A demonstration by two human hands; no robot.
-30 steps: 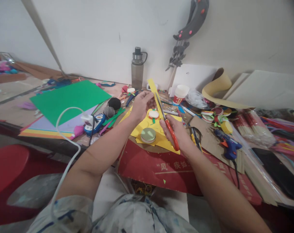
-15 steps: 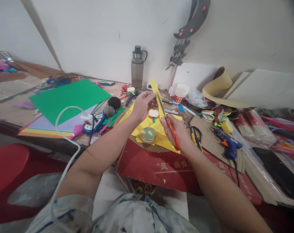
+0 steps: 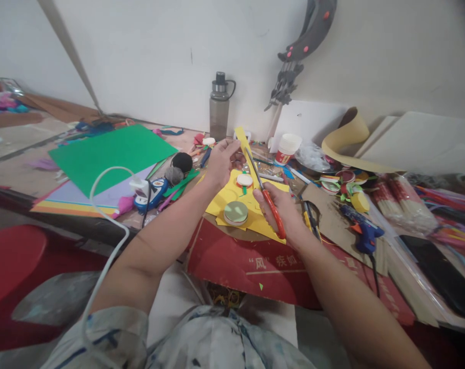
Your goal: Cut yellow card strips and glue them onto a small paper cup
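Observation:
My left hand [image 3: 222, 161] pinches a narrow strip of yellow paper [image 3: 240, 135], held raised over the table. My right hand [image 3: 280, 207] is wrapped round the red handles of a pair of scissors [image 3: 274, 211], whose blades lie along the strip. Whether the blades are parted is hard to make out. Below my hands lie yellow paper sheets [image 3: 269, 225]. On them rest a round lid-like disc [image 3: 235, 212] with a greenish top and a small white disc with a red rim [image 3: 244, 180] and green bits.
A red cardboard sheet [image 3: 225, 256] lies at the front edge. To the left are a green sheet [image 3: 113, 154] and a power strip [image 3: 153, 192] with a white cable. A water bottle [image 3: 219, 110] and paper cups [image 3: 288, 148] stand behind; a blue glue gun [image 3: 365, 233] lies right.
The top of the yellow strip has shifted slightly left and down with my left hand, whose fingers look a little straighter. The scissors stay at the strip; the view has shifted slightly.

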